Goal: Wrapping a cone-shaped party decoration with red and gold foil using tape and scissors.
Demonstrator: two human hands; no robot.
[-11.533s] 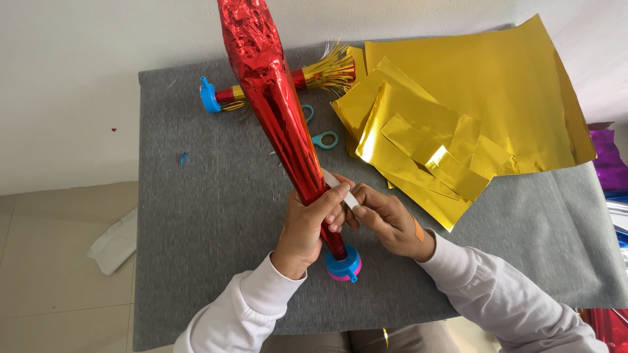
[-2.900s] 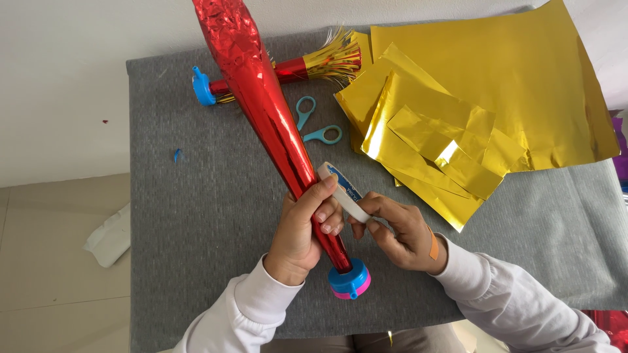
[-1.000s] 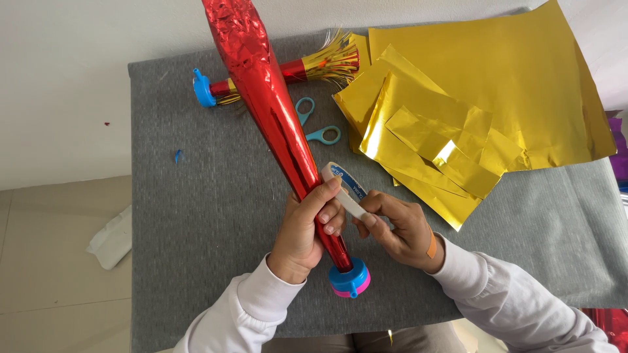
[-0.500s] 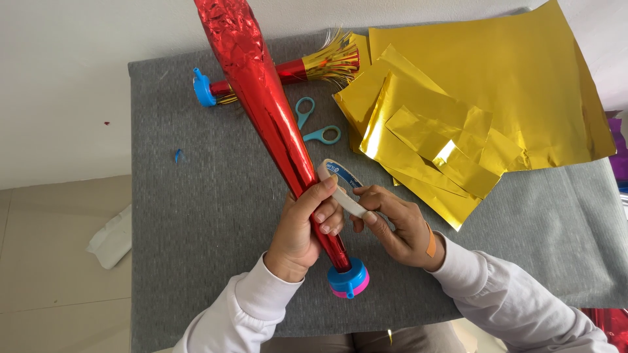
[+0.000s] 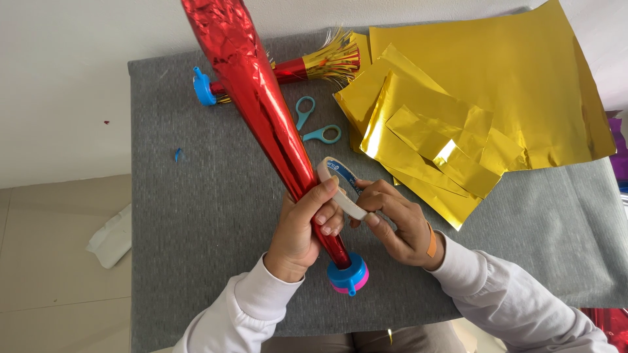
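left hand (image 5: 302, 225) grips red foil cone (image 5: 261, 124) near its blue-pink base, centre of grey mat (image 5: 196, 216) | right hand (image 5: 399, 219) pinches tape roll (image 5: 340, 186), now lifted closer against cone than half-second earlier | taping underway

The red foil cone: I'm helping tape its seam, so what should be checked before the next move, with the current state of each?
1. Left hand wrapped round the red foil cone: ok.
2. Tape roll in the right hand, against the cone: ok.
3. Free tape end found: cannot tell.
4. Scissors on the grey table nearby: ok.
5. Blue mouthpiece on the cone's narrow end: ok.
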